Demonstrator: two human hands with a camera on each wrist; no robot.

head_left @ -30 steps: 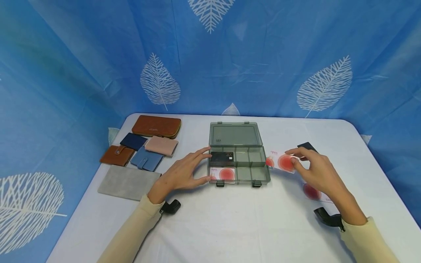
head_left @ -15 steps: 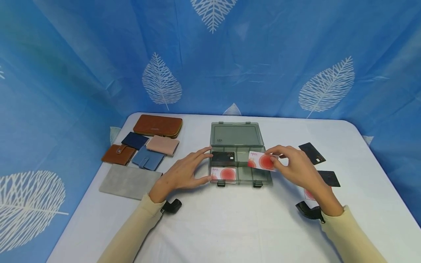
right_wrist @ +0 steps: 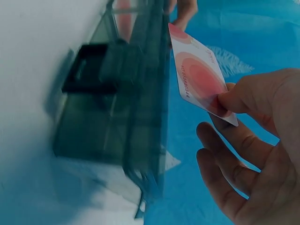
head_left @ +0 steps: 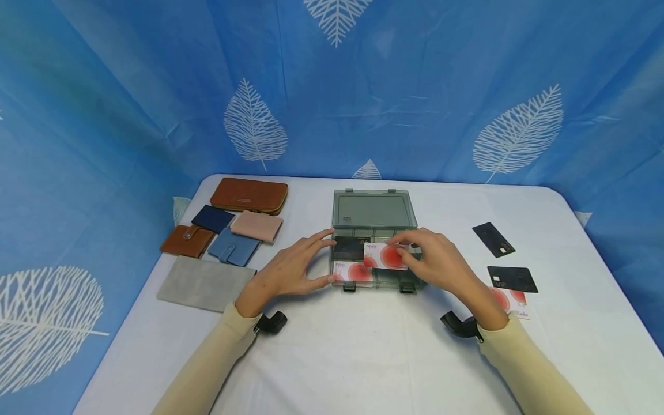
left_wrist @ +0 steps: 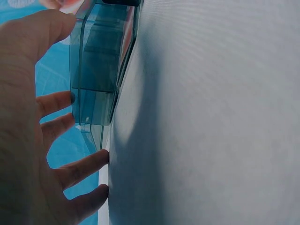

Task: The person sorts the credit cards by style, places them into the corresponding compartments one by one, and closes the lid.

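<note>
- White tabletop (head_left: 363, 357), blue leaf-print backdrop.
- My left grip (head_left: 290, 271) is released, fingertips bracing the grey compartment box (head_left: 374, 210) at its left end.
- My right grip (head_left: 441, 262) pinches a red-circle card (head_left: 386, 256) above the box's middle compartments.

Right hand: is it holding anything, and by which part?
The right hand pinches a white card with red circles by one end. The left hand holds nothing.

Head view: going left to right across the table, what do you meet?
Grey pouch → left hand → grey plastic box → right hand, pinching a red-and-white card over the box → black VIP card.
</note>
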